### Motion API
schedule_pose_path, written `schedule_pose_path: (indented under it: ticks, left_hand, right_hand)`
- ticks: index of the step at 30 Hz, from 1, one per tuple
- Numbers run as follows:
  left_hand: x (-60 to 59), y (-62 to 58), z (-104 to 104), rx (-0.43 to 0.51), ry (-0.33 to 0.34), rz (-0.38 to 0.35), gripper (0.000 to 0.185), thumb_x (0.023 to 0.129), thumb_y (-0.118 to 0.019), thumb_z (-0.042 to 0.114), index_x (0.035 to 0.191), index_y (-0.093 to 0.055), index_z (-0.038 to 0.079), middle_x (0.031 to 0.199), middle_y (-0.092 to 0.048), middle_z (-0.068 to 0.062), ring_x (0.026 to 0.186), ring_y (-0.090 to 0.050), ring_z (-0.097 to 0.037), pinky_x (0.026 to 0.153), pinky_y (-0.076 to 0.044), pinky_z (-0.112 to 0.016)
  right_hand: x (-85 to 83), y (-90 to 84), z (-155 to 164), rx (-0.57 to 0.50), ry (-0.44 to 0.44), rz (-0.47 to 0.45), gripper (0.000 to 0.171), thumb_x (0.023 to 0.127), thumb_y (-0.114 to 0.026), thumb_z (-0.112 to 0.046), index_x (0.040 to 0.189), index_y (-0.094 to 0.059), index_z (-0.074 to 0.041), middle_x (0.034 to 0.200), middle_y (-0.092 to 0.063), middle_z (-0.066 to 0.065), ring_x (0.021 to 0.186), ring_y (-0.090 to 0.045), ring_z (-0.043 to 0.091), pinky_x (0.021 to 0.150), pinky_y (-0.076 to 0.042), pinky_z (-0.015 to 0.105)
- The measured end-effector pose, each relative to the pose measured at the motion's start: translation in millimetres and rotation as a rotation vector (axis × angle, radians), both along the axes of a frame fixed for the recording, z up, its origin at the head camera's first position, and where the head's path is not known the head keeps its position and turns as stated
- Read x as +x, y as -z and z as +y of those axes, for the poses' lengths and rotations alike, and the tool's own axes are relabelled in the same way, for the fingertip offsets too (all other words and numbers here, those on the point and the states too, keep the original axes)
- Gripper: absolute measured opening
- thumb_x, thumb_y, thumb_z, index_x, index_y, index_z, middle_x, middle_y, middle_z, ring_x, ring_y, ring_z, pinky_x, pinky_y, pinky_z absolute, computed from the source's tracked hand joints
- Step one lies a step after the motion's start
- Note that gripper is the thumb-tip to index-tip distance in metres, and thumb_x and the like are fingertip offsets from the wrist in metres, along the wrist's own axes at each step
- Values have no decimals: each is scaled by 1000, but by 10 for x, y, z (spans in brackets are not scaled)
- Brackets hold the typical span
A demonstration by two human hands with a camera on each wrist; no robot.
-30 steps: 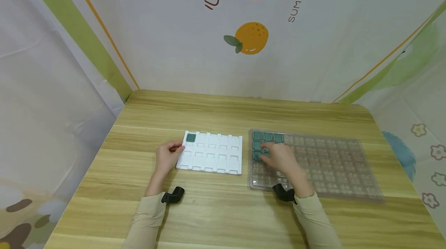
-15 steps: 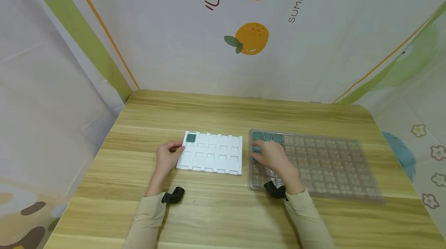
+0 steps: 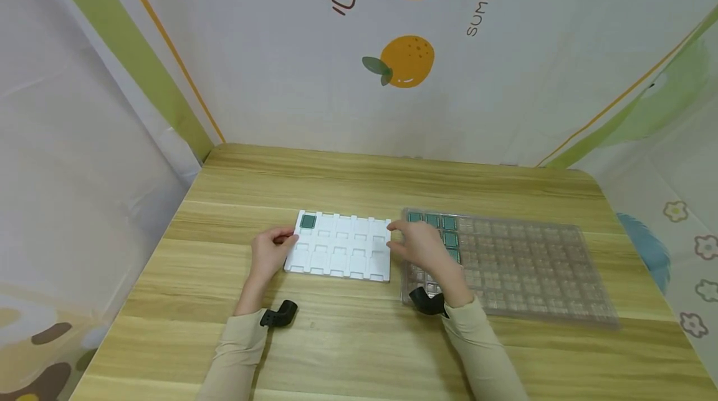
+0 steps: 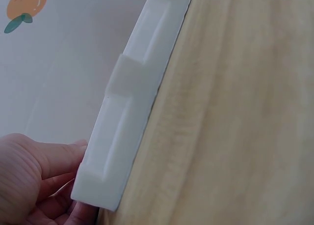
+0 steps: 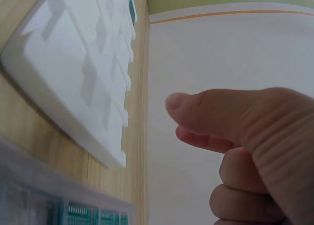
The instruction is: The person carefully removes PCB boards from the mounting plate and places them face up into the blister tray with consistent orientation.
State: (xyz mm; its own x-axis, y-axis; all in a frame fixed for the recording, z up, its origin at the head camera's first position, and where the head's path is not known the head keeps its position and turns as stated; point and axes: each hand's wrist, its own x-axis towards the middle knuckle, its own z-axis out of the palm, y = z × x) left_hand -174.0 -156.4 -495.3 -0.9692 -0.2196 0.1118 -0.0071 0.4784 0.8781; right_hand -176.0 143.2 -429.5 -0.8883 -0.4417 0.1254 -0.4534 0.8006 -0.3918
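In the head view my left hand (image 3: 270,254) grips the left end of a white moulded tray (image 3: 336,262). The left wrist view shows the thumb on the upper side and fingers beneath the tray edge (image 4: 131,77). A small green chip (image 3: 307,221) sits in the tray's far-left pocket. My right hand (image 3: 422,248) hovers at the tray's right end, thumb and forefinger extended and apart, nothing visible between them. In the right wrist view its thumb (image 5: 211,109) overlaps the forefinger, and the other fingers are curled. Behind this hand lies a clear plastic tray (image 3: 521,270).
Several green chips (image 3: 450,222) fill the clear tray's left columns, some hidden by my right hand. A strip of wooden table (image 3: 336,314) runs in front of both trays. A printed curtain (image 3: 280,77) hangs behind the table. Each wrist carries a black camera mount (image 3: 279,314).
My right hand has moved left from over the chips in the clear tray to the white tray's right end. My left hand has stayed on the white tray.
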Motion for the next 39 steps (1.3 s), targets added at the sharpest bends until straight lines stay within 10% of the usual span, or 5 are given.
schedule_pose_path:
  ticks: [39]
  left_hand:
    - [22,-24,2,0,5,16,15,80,-69,-3,93,-70,-9,82,-68,-22,67,-57,-16,56,-41,-14]
  right_hand:
    - [-243,-12,-764,42,-123,27,29,84,-70,-24,108,-67,-7,47,-28,-9,47,-20,7,45,-19,20]
